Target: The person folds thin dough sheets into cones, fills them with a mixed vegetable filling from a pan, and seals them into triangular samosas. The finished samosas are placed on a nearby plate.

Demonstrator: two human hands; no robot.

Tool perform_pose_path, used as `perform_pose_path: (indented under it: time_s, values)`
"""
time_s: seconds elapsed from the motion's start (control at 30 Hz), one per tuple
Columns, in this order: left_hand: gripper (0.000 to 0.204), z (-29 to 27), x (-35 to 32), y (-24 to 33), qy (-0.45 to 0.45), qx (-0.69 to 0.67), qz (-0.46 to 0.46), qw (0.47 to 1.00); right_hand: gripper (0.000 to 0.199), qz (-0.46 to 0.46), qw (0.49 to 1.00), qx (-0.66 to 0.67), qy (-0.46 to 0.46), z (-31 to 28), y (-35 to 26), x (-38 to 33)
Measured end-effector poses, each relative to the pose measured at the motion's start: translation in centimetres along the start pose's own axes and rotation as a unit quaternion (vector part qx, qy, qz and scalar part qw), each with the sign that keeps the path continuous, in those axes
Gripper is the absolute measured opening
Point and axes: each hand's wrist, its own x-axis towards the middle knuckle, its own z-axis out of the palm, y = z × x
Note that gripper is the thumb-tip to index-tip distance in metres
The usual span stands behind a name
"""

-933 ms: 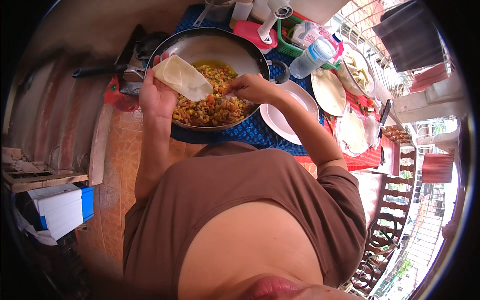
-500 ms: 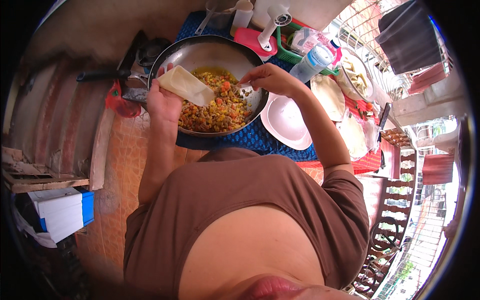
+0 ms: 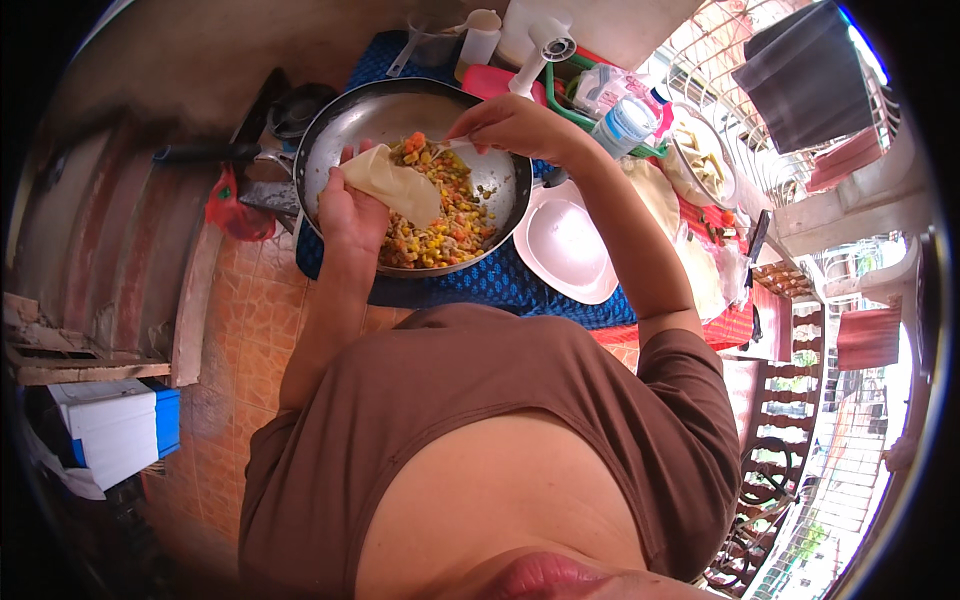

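My left hand (image 3: 355, 215) is closed round a pale, thin wrapper (image 3: 395, 185) folded into a cone, held over a wide pan (image 3: 365, 115). A cooked mix of minced meat and diced vegetables (image 3: 450, 230) lies in the pan, part of it hidden behind the wrapper. My right hand (image 3: 515, 125) pinches a spoon (image 3: 459, 143) above the pan. A heap of the mix with orange bits (image 3: 414, 146) is on the spoon's end, right by the wrapper's upper edge; I cannot tell whether they touch.
Right of the pan sits a pale pink dish (image 3: 568, 240). Beyond it are flat round wrappers (image 3: 655, 195), a bowl of folded wraps (image 3: 712, 165) and a water bottle (image 3: 625, 125). The pan's long black handle (image 3: 205, 153) sticks out left, above a red plastic bag (image 3: 238, 210).
My right hand has moved up and left, lifting a spoonful of the mix to the wrapper. My left hand has shifted a little right and down with the wrapper.
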Motion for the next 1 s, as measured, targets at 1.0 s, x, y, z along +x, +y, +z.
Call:
perform_pose_path:
  time_s: [1.0]
  values:
    - [0.046, -0.9, 0.3, -1.2, -0.106, -0.106, -0.203, 0.968, 0.039, -0.233, 0.803, -0.468, 0.284, 7.1, -2.8, -5.3]
